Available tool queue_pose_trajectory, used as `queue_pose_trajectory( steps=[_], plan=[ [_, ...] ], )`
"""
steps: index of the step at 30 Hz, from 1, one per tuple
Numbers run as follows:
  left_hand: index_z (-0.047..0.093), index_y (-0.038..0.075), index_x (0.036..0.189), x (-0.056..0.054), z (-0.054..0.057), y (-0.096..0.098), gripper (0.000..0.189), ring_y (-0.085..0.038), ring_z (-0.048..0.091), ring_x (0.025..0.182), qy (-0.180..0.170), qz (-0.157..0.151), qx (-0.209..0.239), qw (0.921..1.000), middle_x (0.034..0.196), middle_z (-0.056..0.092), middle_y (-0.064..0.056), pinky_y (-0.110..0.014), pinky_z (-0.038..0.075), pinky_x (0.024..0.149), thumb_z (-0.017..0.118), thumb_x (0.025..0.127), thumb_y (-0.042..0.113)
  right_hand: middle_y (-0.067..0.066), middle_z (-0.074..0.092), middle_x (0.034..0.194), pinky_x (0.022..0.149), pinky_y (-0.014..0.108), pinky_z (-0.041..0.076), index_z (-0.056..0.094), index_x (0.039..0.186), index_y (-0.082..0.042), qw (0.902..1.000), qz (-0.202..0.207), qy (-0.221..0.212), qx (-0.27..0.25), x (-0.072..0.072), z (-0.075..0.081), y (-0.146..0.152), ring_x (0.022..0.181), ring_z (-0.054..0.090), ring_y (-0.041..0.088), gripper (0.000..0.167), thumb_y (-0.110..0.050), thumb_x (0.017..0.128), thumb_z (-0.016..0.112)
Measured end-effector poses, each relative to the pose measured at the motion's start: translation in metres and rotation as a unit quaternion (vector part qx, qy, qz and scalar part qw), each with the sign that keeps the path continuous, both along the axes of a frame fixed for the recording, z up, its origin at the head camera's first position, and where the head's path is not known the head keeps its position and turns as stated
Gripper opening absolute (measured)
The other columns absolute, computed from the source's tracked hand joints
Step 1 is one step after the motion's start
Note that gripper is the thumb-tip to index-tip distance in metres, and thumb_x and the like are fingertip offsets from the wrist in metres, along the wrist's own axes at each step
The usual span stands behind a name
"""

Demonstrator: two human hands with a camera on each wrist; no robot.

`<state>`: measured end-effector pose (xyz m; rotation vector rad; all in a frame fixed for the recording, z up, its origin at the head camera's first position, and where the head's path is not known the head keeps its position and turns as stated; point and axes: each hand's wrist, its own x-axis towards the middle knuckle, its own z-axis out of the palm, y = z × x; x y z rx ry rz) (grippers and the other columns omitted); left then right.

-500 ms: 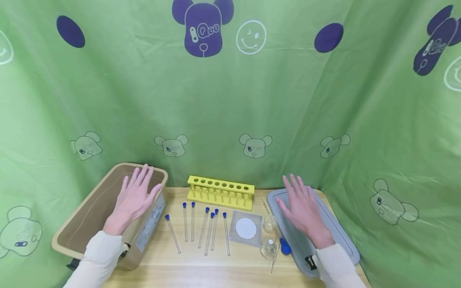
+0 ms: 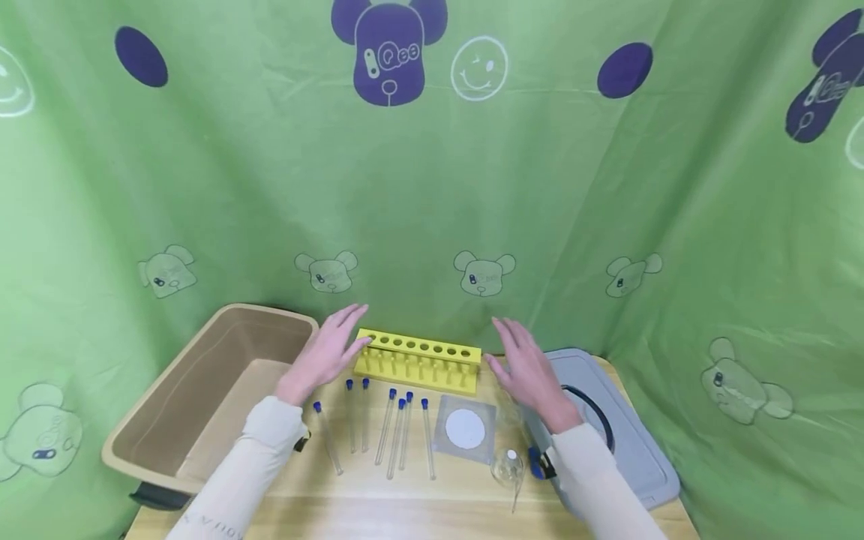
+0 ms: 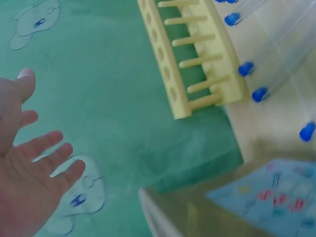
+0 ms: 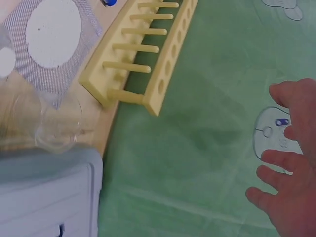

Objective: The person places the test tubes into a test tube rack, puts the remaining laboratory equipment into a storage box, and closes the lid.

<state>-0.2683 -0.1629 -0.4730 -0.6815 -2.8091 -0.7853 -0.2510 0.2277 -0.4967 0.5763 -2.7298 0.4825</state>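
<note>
A yellow test tube rack (image 2: 417, 361) with a row of holes and pegs stands at the back of the table. My left hand (image 2: 325, 352) hovers at the rack's left end, thumb apart from the outstretched fingers, holding nothing. At the other end my right hand (image 2: 529, 375) is raised with extended fingers, nothing in its grasp. In the left wrist view, my left hand (image 3: 34, 182) shows its palm side, away from the rack. Several test tubes (image 2: 405, 435) with blue stoppers lie loose in front of the rack.
A brown bin (image 2: 223, 405) stands at left. A grey lid (image 2: 607, 420) lies at right. Between tubes and lid are a gauze square with a white disc (image 2: 466, 429) and a glass flask (image 2: 506, 469). A green curtain (image 2: 432, 172) hangs behind the table.
Both hands have moved inward, the left from over the bin and the right from over the lid, to the two ends of the rack. The objects lie as before; the view shifted slightly.
</note>
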Motion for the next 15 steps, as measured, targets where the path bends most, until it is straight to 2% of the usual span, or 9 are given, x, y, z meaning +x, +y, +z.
queue_pose_trajectory(
  steps=[3,6,10,15],
  plan=[
    [0.035,0.005,0.158,-0.013,-0.013,0.007,0.061,-0.043,0.036,0.144,0.001,-0.001,0.001,1.0,0.16,0.035,-0.023,-0.059,0.031,0.121,0.058,0.105,0.027,0.025,0.033,0.16,0.119,0.062,0.032,0.03,0.159,-0.004,0.9996,0.001,-0.028,-0.004,-0.008,-0.007,-0.008,0.146,0.033,0.044,0.073,-0.03,0.101,0.065],
    [0.042,0.003,0.153,-0.024,-0.025,0.01,0.055,-0.043,0.041,0.141,-0.011,0.011,-0.002,0.9999,0.156,0.042,-0.024,-0.06,0.035,0.118,0.06,0.104,0.021,0.024,0.035,0.16,0.118,0.06,0.035,0.033,0.158,-0.005,0.9987,0.003,-0.05,-0.006,-0.016,-0.015,-0.015,0.146,0.034,0.043,0.07,-0.027,0.1,0.066],
    [0.048,0.001,0.148,-0.037,-0.042,0.014,0.05,-0.043,0.045,0.138,-0.047,0.023,0.007,0.9986,0.152,0.046,-0.024,-0.059,0.039,0.116,0.063,0.101,0.01,0.024,0.039,0.156,0.115,0.059,0.04,0.041,0.153,-0.004,0.9972,0.014,-0.073,-0.011,-0.029,-0.029,-0.025,0.143,0.038,0.043,0.063,-0.02,0.099,0.068],
    [0.051,0.0,0.145,-0.053,-0.072,0.02,0.054,-0.042,0.047,0.136,-0.085,0.042,0.028,0.995,0.149,0.049,-0.022,-0.056,0.042,0.115,0.063,0.093,-0.006,0.026,0.046,0.15,0.114,0.057,0.043,0.05,0.146,-0.001,0.9947,0.036,-0.096,-0.008,-0.043,-0.051,-0.035,0.138,0.044,0.042,0.053,-0.013,0.098,0.068]
  ],
)
